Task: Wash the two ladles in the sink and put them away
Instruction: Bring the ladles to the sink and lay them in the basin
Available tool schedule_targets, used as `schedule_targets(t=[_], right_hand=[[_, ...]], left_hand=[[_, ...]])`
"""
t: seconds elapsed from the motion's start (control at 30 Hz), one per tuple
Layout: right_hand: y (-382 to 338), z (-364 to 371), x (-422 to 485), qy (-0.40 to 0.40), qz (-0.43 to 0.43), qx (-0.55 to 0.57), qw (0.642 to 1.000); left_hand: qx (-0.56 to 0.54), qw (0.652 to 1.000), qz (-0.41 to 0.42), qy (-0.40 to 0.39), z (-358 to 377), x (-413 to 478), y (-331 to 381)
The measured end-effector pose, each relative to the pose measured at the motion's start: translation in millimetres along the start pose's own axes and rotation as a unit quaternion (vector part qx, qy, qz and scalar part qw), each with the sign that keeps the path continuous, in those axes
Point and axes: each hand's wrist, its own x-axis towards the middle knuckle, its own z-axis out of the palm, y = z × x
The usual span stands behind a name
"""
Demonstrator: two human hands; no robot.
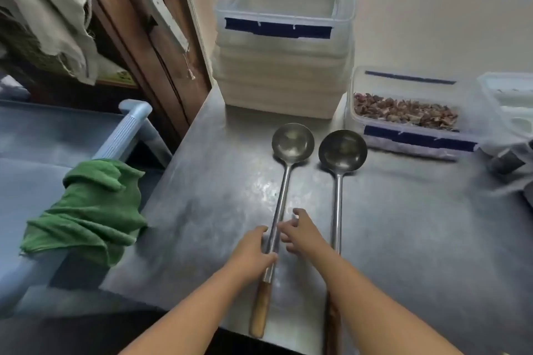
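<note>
Left ladle (292,143) and right ladle (342,151) lie parallel on the desk (403,225). Left grip (251,253) clasps the left ladle's shaft; right grip (302,235) is spread open, holding nothing.

Green cloth (86,210) on handle (127,130), stacked clear tubs (282,66), tub of brown pieces (409,124)

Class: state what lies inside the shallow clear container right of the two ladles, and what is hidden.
The shallow container holds a layer of brownish dried pieces. Its dark blue strip covers the lower front, so the layer's depth is hidden.
</note>
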Motion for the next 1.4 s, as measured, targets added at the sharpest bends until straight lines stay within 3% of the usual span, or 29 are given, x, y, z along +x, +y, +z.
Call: schedule_targets(t=[0.4,0.8,0.93,1.13,1.27,1.4], right_hand=[[-22,3,20,-0.034,0.006,0.013,0.999],[-38,6,-40,-0.053,-0.032,0.09,0.994],[-44,2,-80,0.004,-0.061,0.11,0.992],[-9,6,-154,0.157,-0.085,0.176,0.968],[37,-4,-227,0.262,-0.086,0.246,0.929],[99,-21,-316,0.37,-0.105,0.314,0.868]], left_hand=[[-0.156,0.975,-0.068,-0.145,-20,26,11],[-0.223,0.955,-0.013,-0.194,-58,-35,24],[-0.201,0.951,0.039,-0.231,-70,-55,39],[-0.141,0.925,0.115,-0.333,-55,-94,51],[-0.072,0.888,0.164,-0.423,-16,-132,66],[0.016,0.84,0.203,-0.503,50,-188,93]])
